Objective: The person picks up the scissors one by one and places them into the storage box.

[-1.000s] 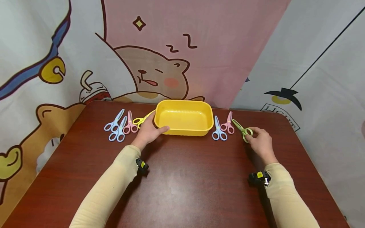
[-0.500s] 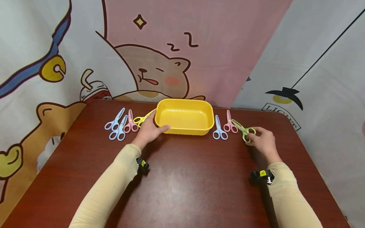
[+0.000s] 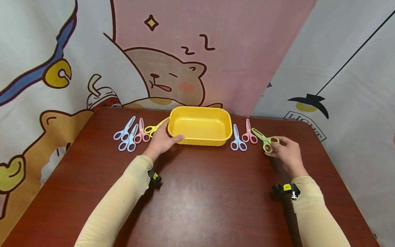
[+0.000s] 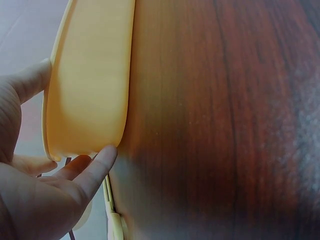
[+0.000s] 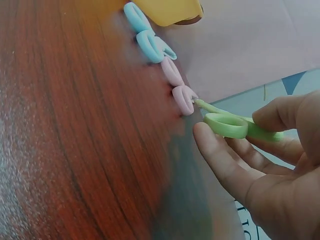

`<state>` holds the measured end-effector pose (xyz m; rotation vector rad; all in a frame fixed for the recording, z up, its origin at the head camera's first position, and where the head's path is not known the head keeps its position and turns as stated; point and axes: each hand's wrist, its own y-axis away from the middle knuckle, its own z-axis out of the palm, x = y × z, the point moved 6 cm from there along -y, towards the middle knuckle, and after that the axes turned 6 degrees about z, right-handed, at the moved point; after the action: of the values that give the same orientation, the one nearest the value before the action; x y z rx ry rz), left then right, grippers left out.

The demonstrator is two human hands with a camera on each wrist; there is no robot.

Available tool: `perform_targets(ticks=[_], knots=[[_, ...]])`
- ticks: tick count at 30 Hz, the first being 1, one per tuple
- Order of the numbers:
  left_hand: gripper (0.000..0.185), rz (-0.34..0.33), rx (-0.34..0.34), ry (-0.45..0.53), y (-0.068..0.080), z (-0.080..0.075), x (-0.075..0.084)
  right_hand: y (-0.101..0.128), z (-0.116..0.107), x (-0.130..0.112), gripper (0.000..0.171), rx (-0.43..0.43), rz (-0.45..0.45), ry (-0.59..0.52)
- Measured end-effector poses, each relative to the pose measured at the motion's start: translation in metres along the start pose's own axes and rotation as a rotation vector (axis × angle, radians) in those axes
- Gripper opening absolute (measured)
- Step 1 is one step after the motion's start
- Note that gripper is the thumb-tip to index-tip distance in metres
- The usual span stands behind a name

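My left hand (image 3: 160,139) grips the left end of a yellow plastic tub (image 3: 200,141), thumb at the front rim and fingers against the end wall. Between thumb and fingers, my right hand (image 3: 287,152) holds green scissors (image 3: 263,139) by the handles, blades pointing left toward the tub. Pink scissors (image 3: 248,133) and blue scissors (image 3: 237,139) lie between the green scissors and the tub. Left of the tub are yellow scissors (image 3: 151,129), partly hidden by my left hand, pink scissors (image 3: 141,132), and two blue scissors (image 3: 124,130).
Everything stands on a dark red-brown wooden table (image 3: 197,192), the tub and scissors near its far edge. A cartoon-printed cloth (image 3: 247,51) hangs close behind that edge and along the sides.
My right hand has shifted slightly right, taking the green scissors along. The pink scissors on the right have shifted slightly right at the handles. My left hand stays at the tub.
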<state>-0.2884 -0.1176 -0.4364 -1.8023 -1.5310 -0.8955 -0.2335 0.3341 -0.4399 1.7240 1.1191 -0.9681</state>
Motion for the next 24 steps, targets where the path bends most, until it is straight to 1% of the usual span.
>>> perform_targets(ticks=[4,9,15,21,24], knots=[[0.097,-0.006,-0.002,0.001,0.000,0.000,0.000,0.000,-0.002,0.000,0.040,-0.020,-0.002,-0.125],[0.097,-0.008,-0.002,0.004,0.000,0.000,0.000,0.001,-0.002,-0.003,0.031,-0.050,-0.015,-0.262],[0.097,-0.010,0.003,0.010,0.000,0.001,-0.001,0.005,0.001,-0.011,0.032,-0.078,-0.042,-0.332],[0.097,-0.010,0.006,0.014,0.000,0.001,-0.001,0.006,0.007,-0.018,0.027,-0.132,-0.087,-0.414],[0.097,-0.011,0.008,0.017,0.000,0.001,-0.001,0.006,0.009,-0.020,0.026,-0.151,-0.096,-0.432]])
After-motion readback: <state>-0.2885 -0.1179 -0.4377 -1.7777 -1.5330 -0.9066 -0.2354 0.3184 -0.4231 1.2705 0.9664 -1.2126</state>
